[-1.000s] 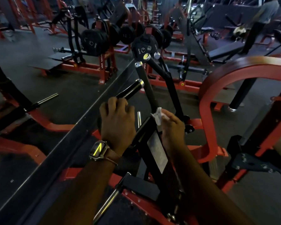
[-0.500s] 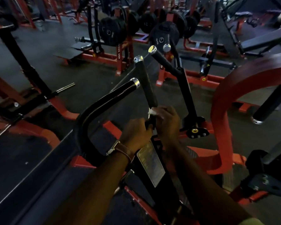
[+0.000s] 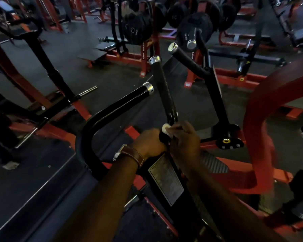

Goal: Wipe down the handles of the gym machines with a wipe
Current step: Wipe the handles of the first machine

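Head view: wipe mostly hidden under right hand.

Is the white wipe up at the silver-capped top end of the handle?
No, the right hand holds the wipe at the base of the middle handle, far below its silver cap.

**One head-worn view, angled down over the machine**

A single wide-angle camera sits on the person's head, facing forward and down. Both forearms run up from the bottom edge, and the left hand and right hand sit close, near the middle. The upright black rubber-gripped handle with a silver end cap rises just beyond them. Farther off, the dark gym floor fills the upper part (straight lines bow towards the edges). No second view shares the scene.
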### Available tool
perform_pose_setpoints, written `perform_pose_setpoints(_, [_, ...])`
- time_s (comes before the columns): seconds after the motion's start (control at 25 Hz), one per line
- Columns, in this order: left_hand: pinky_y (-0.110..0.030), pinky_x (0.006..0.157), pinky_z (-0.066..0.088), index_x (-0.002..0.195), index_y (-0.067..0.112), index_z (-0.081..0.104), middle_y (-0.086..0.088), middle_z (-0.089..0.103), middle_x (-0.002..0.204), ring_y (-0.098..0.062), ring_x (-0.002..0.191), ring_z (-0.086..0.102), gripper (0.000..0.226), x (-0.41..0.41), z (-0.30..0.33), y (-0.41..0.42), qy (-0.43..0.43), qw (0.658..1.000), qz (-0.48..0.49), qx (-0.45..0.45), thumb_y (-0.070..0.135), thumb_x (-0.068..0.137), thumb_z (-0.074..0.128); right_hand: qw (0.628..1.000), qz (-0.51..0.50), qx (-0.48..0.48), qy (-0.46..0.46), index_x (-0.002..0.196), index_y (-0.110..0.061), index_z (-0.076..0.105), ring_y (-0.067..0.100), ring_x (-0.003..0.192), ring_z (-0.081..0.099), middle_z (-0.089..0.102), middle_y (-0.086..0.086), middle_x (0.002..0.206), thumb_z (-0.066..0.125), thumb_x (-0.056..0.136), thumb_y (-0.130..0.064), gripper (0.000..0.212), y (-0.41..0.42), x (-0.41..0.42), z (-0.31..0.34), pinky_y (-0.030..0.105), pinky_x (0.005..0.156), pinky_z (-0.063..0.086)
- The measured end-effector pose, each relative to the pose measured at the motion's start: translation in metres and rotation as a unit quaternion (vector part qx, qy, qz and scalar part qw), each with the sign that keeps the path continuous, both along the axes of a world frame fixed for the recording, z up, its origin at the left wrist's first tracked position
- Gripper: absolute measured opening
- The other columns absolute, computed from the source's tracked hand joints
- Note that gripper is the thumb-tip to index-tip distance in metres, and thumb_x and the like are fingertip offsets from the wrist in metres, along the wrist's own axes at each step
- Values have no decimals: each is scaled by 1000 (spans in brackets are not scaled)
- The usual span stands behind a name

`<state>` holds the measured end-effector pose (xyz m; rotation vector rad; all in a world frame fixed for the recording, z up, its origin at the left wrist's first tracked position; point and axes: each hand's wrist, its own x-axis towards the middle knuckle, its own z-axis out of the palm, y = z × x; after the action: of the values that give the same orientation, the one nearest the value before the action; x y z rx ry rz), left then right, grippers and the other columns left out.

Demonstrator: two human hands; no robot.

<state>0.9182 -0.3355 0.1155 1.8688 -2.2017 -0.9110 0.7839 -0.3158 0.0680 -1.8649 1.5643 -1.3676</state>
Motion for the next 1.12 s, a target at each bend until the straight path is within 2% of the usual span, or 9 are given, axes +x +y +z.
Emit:
perform_pose_setpoints(0.08, [-39, 84, 57, 96, 20, 72, 3, 73, 94, -15, 86, 68, 29, 1, 2, -1, 27, 999, 3, 28, 41, 78, 80, 998, 2, -53, 30, 87, -1, 75, 17, 88, 55, 65, 13, 96, 65, 82, 5, 13, -28, -6, 20, 28, 76, 48])
perform_pose_setpoints(0.2, [-32, 79, 56, 102, 19, 71, 3, 72, 96, -13, 88, 67, 36, 0, 5, 1, 30, 999, 10, 45, 45, 79, 79, 983, 14, -157, 98, 90, -6, 75, 24, 87, 61, 66, 7, 92, 67, 85, -8, 9, -52, -10, 32, 32, 70, 51])
perform_pose_setpoints(0.28, [-31, 76, 54, 100, 20, 70, 3, 71, 95, -15, 87, 68, 32, 0, 6, 1, 37, 998, 5, 44, 44, 81, 78, 990, 8, -117, 74, 103, -7, 74, 25, 91, 62, 65, 8, 98, 66, 87, -6, 18, -36, -5, 21, 33, 73, 52])
perform_pose_setpoints(0.44, [-20, 74, 49, 106, 20, 68, 4, 67, 97, -17, 93, 66, 18, 0, 9, 2, 46, 998, -8, 37, 28, 89, 70, 997, -13, -18, -72, 101, -8, 74, 10, 85, 61, 63, 4, 96, 70, 89, -5, 12, 18, 5, -4, 8, 76, 44])
perform_pose_setpoints(0.56, [-21, 65, 49, 100, 18, 69, 5, 69, 90, -13, 82, 67, 24, 0, 11, 4, 46, 998, 7, 51, 34, 83, 77, 995, 21, -18, -98, 102, -6, 72, 11, 86, 58, 60, 2, 95, 67, 88, -2, 16, -17, -2, 10, 15, 77, 47])
perform_pose_setpoints(0.64, [-19, 59, 45, 92, 21, 67, 10, 66, 84, -5, 74, 63, 25, -1, 11, 4, 37, 998, 20, 43, 39, 80, 80, 996, 24, -49, -67, 103, -5, 74, 11, 88, 56, 61, 9, 96, 60, 87, -2, 21, -56, -10, 35, 24, 78, 48])
perform_pose_setpoints(0.76, [-25, 63, 53, 87, 20, 68, 7, 68, 81, -8, 74, 66, 28, -2, 9, 4, 26, 999, 38, 10, 42, 77, 82, 984, 13, -177, -30, 95, 0, 75, -4, 87, 50, 64, 13, 93, 57, 90, -11, 22, -74, -15, 44, 8, 77, 44])
perform_pose_setpoints(0.88, [-32, 71, 57, 99, 17, 69, 2, 70, 89, -13, 79, 68, 36, -3, 7, 8, 26, 998, 41, -26, 40, 76, 83, 988, -9, -129, -79, 98, -4, 74, -3, 88, 57, 67, 9, 97, 68, 90, -14, 14, -32, -16, 3, 5, 78, 43])
perform_pose_setpoints(1.12, [-15, 59, 47, 89, 24, 66, 11, 65, 81, -5, 73, 63, 28, -4, 6, 10, 9, 997, 39, -73, 38, 74, 85, 956, -59, -1, -288, 87, -9, 69, -3, 76, 63, 67, -4, 82, 71, 82, 4, 14, -57, -6, 6, 14, 69, 49])
